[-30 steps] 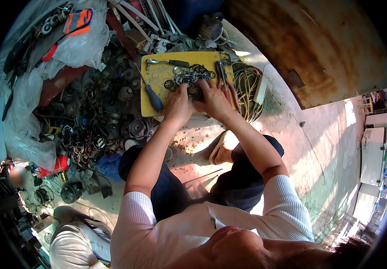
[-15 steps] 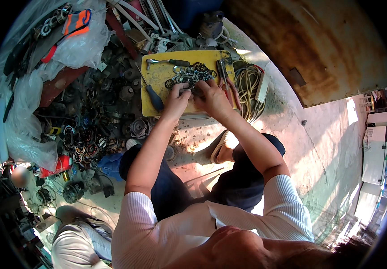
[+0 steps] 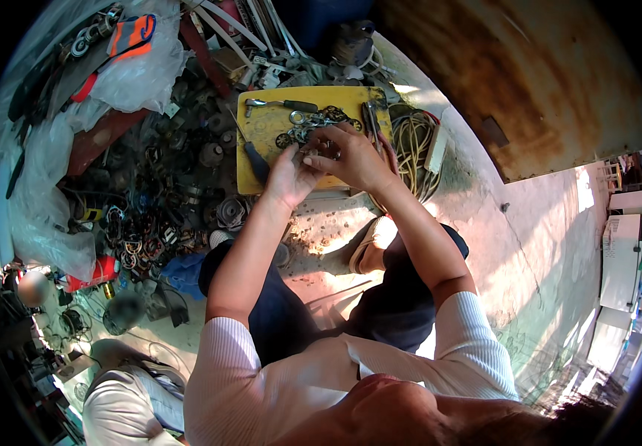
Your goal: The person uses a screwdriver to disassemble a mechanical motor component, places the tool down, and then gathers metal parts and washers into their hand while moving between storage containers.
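Right hand [image 3: 362, 160] farther across metal parts [image 3: 302, 134] (pliers [image 3: 370, 120] just beside)

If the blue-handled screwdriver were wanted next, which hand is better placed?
Probably the left hand: the screwdriver lies just to its left, along the yellow board's left edge, while the right hand is farther off.
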`<control>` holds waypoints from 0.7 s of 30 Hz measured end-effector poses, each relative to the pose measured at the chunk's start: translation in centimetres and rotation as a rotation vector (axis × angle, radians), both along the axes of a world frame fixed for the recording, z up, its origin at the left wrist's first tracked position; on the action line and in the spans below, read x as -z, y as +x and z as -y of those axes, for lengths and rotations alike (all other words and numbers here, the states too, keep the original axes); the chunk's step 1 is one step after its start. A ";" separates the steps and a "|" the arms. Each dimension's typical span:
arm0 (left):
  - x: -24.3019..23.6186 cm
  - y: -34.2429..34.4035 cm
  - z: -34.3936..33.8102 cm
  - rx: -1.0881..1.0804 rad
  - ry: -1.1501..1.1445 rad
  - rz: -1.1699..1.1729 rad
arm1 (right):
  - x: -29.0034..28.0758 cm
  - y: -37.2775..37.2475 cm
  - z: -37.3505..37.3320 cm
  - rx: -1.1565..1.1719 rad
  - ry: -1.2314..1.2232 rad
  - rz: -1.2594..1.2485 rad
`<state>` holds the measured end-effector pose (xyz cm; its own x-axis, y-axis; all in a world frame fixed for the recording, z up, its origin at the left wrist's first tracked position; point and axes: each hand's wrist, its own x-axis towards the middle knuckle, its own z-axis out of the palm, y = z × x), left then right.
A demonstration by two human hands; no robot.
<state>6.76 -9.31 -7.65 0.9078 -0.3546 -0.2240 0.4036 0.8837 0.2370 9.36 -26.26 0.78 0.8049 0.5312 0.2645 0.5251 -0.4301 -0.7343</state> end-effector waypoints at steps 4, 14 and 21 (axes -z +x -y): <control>-1.2 -0.1 0.9 -0.126 0.083 -0.211 | -0.5 2.9 1.0 0.241 -0.123 -0.124; -1.0 -0.3 -1.9 -0.292 0.094 -0.148 | 4.8 3.7 -1.4 0.231 -0.512 0.226; -1.5 -0.9 -3.4 -0.238 0.042 -0.134 | 5.4 2.2 -3.3 0.316 -0.467 0.385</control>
<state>5.89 -5.89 -6.11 0.9257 -0.1230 -0.3578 0.2163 0.9479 0.2337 11.51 -22.95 -4.67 0.8344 0.4146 0.3631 0.5092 -0.8320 -0.2203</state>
